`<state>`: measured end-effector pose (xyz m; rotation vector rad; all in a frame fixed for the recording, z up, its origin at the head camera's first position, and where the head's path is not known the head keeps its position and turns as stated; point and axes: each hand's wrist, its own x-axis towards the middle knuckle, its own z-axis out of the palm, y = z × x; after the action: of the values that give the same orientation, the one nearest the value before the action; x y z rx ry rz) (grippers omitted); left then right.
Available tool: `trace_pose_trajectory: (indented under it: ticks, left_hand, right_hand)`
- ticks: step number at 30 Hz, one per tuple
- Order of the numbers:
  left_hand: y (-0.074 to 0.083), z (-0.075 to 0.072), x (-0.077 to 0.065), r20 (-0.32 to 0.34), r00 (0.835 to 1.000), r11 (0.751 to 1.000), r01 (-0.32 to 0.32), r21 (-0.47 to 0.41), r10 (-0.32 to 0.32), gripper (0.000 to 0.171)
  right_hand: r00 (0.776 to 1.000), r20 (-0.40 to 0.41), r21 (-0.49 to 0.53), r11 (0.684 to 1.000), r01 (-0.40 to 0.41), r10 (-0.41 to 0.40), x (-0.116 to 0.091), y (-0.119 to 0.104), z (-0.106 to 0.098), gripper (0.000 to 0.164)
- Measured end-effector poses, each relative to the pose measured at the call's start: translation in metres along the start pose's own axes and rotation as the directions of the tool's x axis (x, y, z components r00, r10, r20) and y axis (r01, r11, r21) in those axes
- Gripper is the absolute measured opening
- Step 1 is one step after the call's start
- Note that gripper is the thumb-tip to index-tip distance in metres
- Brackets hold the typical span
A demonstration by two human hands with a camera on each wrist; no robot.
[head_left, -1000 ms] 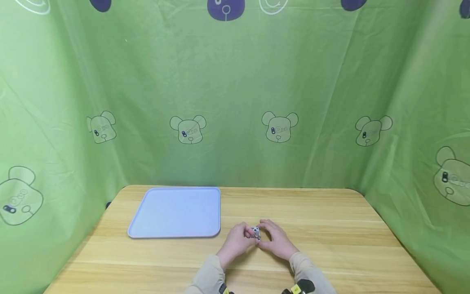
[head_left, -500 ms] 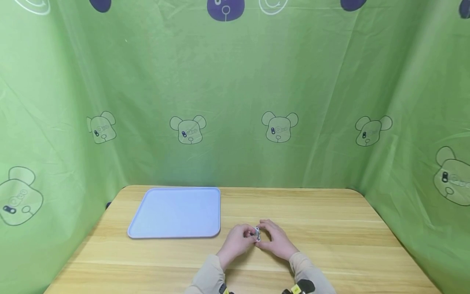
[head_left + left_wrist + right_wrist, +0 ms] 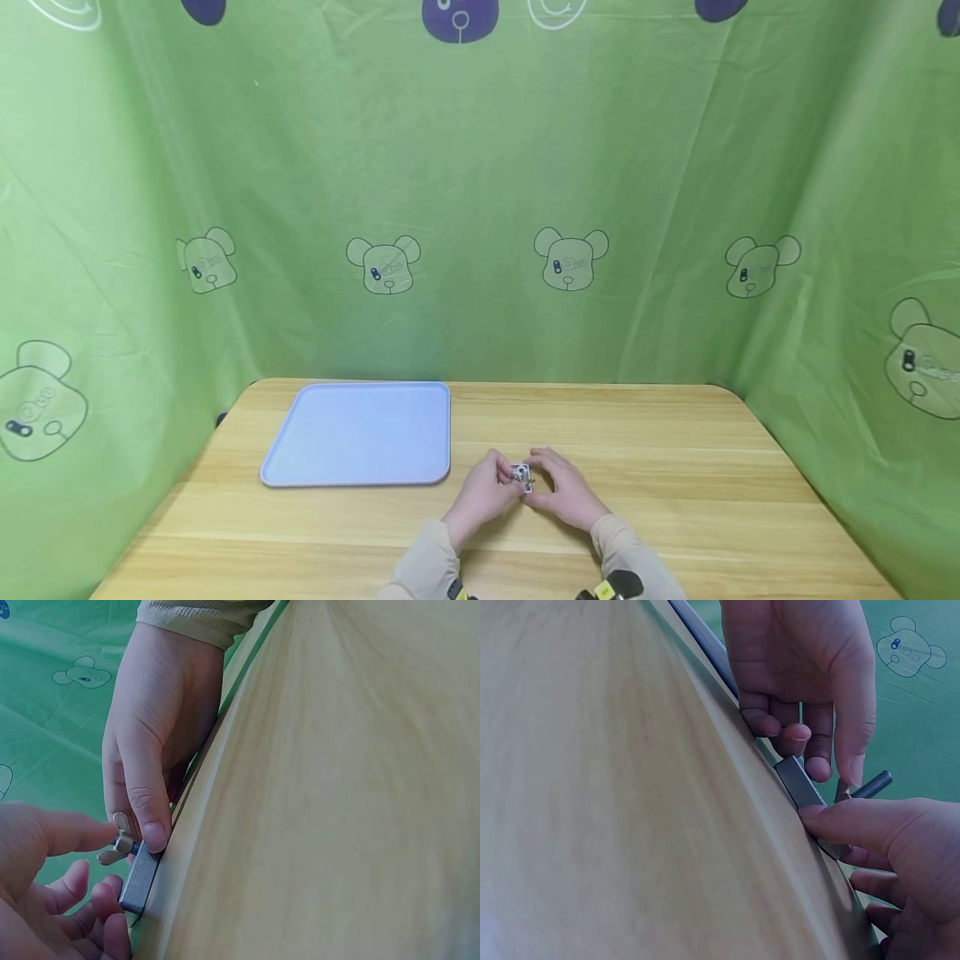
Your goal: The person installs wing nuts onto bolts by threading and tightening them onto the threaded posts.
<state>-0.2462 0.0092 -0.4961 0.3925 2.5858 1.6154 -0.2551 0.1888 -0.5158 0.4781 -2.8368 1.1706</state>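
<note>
A small metal block [image 3: 141,879] stands on edge at the front of the hands, with a threaded bolt [image 3: 874,784] sticking out of it. On the bolt sits a wing nut [image 3: 120,841]. My right hand [image 3: 564,490] pinches the block, thumb on the near side and fingertips behind. My left hand [image 3: 483,493] is at the wing nut from the left; one digit's tip touches a wing in the left wrist view. Its other fingers [image 3: 791,739] are loosely bent beside the block, apart from the nut.
A pale blue tray [image 3: 360,482] lies at the back left of the wooden table [image 3: 675,450]. Green patterned curtains [image 3: 480,333] enclose the table at the back and both sides. Both forearms rest over the front of the table.
Half a second ago the left fingers were closed over the wing nut; now they are parted and the nut shows. The right hand and block have stayed in place.
</note>
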Motion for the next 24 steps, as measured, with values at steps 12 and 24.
trace_pose_trajectory:
  ticks: [12, 24]
  left_hand:
    - [0.0014, -0.0008, 0.0008, 0.019, 1.000, 1.000, -0.008, 0.009, 0.008, 0.021]
    - [-0.0012, -0.0008, 0.0036, 0.051, 0.998, 0.999, -0.025, 0.023, 0.024, 0.019]
  right_hand:
    - [1.000, -0.003, 0.002, 1.000, 0.004, -0.004, 0.0002, 0.0011, 0.0005, 0.061]
    - [1.000, -0.005, -0.003, 1.000, 0.021, -0.021, -0.0001, -0.0005, -0.0003, 0.060]
